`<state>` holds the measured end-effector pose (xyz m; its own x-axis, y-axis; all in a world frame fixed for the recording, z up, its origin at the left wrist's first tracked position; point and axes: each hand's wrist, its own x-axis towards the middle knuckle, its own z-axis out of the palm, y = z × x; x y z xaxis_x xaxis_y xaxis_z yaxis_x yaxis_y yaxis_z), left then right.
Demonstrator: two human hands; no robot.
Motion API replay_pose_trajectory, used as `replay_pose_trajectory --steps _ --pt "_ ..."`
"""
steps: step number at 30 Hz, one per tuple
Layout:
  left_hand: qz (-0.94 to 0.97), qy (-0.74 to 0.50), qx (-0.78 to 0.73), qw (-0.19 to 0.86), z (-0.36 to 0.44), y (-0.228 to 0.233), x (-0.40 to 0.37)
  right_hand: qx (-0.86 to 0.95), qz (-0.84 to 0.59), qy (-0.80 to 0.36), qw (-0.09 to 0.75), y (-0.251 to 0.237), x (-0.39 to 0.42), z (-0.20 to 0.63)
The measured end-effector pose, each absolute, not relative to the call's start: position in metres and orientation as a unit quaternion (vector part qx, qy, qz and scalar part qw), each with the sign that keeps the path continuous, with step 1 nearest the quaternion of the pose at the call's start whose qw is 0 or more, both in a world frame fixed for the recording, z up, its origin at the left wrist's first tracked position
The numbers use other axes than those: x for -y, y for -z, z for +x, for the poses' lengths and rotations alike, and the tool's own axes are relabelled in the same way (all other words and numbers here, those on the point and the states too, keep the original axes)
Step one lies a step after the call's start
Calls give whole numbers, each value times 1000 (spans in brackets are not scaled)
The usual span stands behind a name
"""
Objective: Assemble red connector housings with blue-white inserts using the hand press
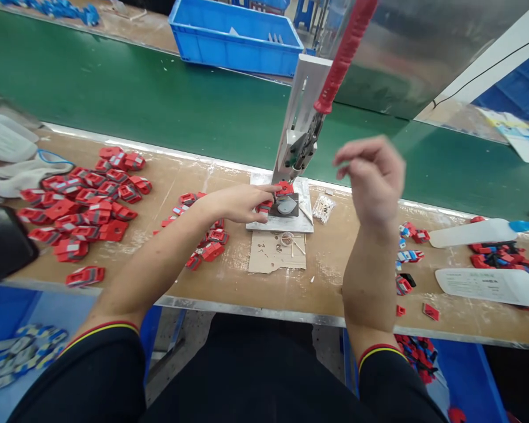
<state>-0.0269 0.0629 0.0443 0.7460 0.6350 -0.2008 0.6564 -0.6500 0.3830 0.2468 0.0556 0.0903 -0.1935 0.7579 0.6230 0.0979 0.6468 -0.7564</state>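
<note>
My left hand (243, 203) reaches to a small hand press. Its thumb and fingers close around a red and grey plastic toy part (264, 207), while the index finger touches another red part (284, 188) under the press head. Below that part is a round grey pad (286, 204) on the press's white base (255, 225). My right hand (374, 179) is raised to the right of the press, away from its red-gripped lever (346, 56). Its fingers are loosely curled and slightly blurred, slightly apart, with nothing visible in them.
Red toy parts form a large pile (88, 200) at left and a smaller one (211, 244) beneath my left forearm. Cotton swabs (323, 208) and cardboard (271, 261) lie near the press. White bottles (471, 232) are at right; a blue crate (238, 50) stands beyond the green belt (127, 82).
</note>
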Motion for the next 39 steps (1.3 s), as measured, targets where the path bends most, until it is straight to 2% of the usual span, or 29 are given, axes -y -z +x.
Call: replay_pose_trajectory --steps 4,8,12,16,24,29,34,39 --pt "909 23 -351 225 -27 -44 -64 715 -490 -312 389 2 -59 250" --pt "911 13 -344 228 -26 -45 -65 736 -488 -324 340 33 -80 223" --pt "902 -41 -360 236 -33 -44 -57 703 -500 -351 364 30 -80 226" --pt "893 -86 -358 259 -46 -43 -37 651 -478 -442 390 26 -47 253" --pt "854 -175 -328 363 -39 -46 9 470 -396 -608 503 18 32 264" --pt "809 -217 -338 429 -29 -36 16 384 -314 -681 538 19 52 253" --pt "827 -223 -333 394 -30 -27 14 379 -321 -672 548 17 60 257" --pt "804 -268 -377 373 -51 -17 27 470 -449 -557 517 13 37 294"
